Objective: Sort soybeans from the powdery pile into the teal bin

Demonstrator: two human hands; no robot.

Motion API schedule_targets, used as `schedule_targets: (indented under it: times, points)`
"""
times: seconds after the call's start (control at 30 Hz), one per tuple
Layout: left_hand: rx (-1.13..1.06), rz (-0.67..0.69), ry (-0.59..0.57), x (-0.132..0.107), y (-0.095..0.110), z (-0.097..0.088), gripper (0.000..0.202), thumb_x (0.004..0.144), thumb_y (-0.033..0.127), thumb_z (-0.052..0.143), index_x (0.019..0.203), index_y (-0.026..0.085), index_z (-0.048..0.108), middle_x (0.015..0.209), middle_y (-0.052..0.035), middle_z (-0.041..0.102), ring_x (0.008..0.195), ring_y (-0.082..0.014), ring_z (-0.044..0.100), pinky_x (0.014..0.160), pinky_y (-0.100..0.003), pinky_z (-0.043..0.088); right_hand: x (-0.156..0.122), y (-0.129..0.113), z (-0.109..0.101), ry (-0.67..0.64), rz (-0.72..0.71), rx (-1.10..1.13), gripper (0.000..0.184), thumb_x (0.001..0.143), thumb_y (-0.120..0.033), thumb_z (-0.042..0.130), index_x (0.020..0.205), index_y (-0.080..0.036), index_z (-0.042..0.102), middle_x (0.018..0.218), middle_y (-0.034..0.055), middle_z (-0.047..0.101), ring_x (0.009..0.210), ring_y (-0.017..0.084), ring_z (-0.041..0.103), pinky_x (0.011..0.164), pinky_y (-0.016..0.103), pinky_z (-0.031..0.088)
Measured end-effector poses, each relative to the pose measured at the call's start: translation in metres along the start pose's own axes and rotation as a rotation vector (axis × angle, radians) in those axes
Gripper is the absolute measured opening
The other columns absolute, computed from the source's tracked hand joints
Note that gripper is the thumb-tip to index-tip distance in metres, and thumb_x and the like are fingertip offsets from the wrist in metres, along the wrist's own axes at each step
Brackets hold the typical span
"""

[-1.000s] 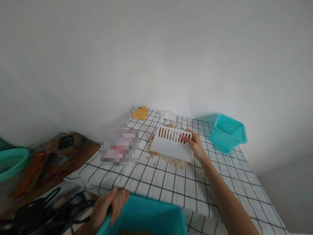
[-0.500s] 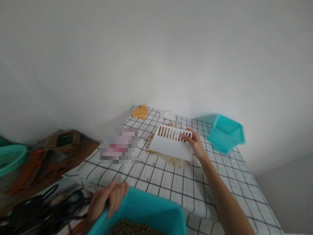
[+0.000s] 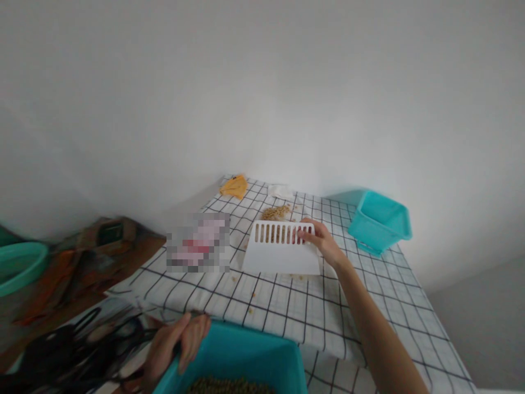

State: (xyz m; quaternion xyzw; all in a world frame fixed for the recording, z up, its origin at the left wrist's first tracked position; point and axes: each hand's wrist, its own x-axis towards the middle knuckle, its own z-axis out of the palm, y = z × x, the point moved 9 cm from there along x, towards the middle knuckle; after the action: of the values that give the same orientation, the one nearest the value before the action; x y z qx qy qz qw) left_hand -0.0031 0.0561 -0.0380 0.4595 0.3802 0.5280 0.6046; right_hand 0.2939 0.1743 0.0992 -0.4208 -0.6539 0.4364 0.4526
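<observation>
My right hand (image 3: 319, 241) grips a white plastic panel (image 3: 283, 257) by its upper right corner, with fingers behind a row of slots. The panel leans over the table, its lower edge on or near the cloth. Just behind it lies a heap of small tan pieces (image 3: 275, 212), partly hidden. At the front edge of the table, my left hand (image 3: 180, 342) is closed over the rim of a teal bin (image 3: 250, 345). Many small brownish-green pieces (image 3: 229, 386) lie inside the bin, whose lower part is out of frame.
A checked cloth (image 3: 283, 306) covers the table, with a few stray pieces on it. A second teal bin (image 3: 379, 221) stands at the right. Yellow cloth (image 3: 234, 187) and white cloth (image 3: 280, 191) lie at the back. Dark straps (image 3: 74, 350) and a green basin (image 3: 20, 265) are at the left.
My right hand has drawn the white panel toward me and slightly left, tilting it more upright. The tan heap behind it now shows. My left hand and the bin have shifted slightly left and lower in view.
</observation>
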Motion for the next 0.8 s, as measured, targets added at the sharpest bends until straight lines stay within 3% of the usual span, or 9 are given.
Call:
schedule_targets:
  times: [0.2, 0.3, 0.43, 0.7, 0.8]
  points:
    - [-0.053, 0.012, 0.063, 0.0, -0.002, -0.004, 0.069, 0.097, 0.046, 0.044, 0.032, 0.028, 0.057, 0.033, 0.0005, 0.051, 0.04, -0.0166, 0.045, 0.072, -0.038, 0.047, -0.003, 0.0, 0.031, -0.28, 0.028, -0.141, 0.022, 0.083, -0.039, 0.068, 0.08, -0.018, 0.064, 0.077, 0.0014, 0.065, 0.067, 0.013, 0.059, 0.061, 0.025, 0.045]
    - [-0.047, 0.031, 0.049, 0.002, -0.001, -0.008, 0.068, 0.097, 0.045, 0.045, 0.032, 0.026, 0.056, 0.033, 0.0006, 0.052, 0.04, -0.0158, 0.047, 0.072, -0.037, 0.047, -0.005, 0.008, 0.038, -0.326, 0.062, -0.169, 0.02, 0.083, -0.037, 0.069, 0.083, -0.018, 0.065, 0.076, 0.0005, 0.065, 0.064, 0.012, 0.06, 0.059, 0.024, 0.046]
    - [-0.088, 0.048, 0.113, 0.002, 0.006, -0.018, 0.069, 0.098, 0.043, 0.045, 0.033, 0.023, 0.053, 0.032, 0.0012, 0.05, 0.04, -0.0143, 0.045, 0.073, -0.036, 0.046, -0.011, 0.013, 0.052, -0.436, 0.088, -0.154, 0.019, 0.082, -0.036, 0.071, 0.084, -0.018, 0.065, 0.075, -0.0001, 0.066, 0.065, 0.012, 0.062, 0.059, 0.024, 0.049]
    - [-0.064, 0.107, 0.062, 0.003, 0.01, -0.006, 0.07, 0.099, 0.043, 0.043, 0.033, 0.022, 0.052, 0.032, 0.0006, 0.049, 0.039, -0.0139, 0.043, 0.07, -0.035, 0.042, -0.012, 0.011, 0.058, -0.461, 0.071, -0.166, 0.021, 0.083, -0.038, 0.07, 0.082, -0.019, 0.063, 0.075, -0.001, 0.064, 0.068, 0.012, 0.062, 0.061, 0.024, 0.051]
    - [-0.078, 0.194, 0.048, 0.004, 0.013, -0.003, 0.07, 0.099, 0.042, 0.043, 0.032, 0.021, 0.049, 0.029, 0.001, 0.046, 0.036, -0.0128, 0.041, 0.064, -0.035, 0.039, -0.019, 0.008, 0.066, -0.556, 0.109, -0.094, 0.022, 0.083, -0.039, 0.07, 0.083, -0.018, 0.063, 0.077, -0.0009, 0.065, 0.069, 0.012, 0.063, 0.063, 0.024, 0.052]
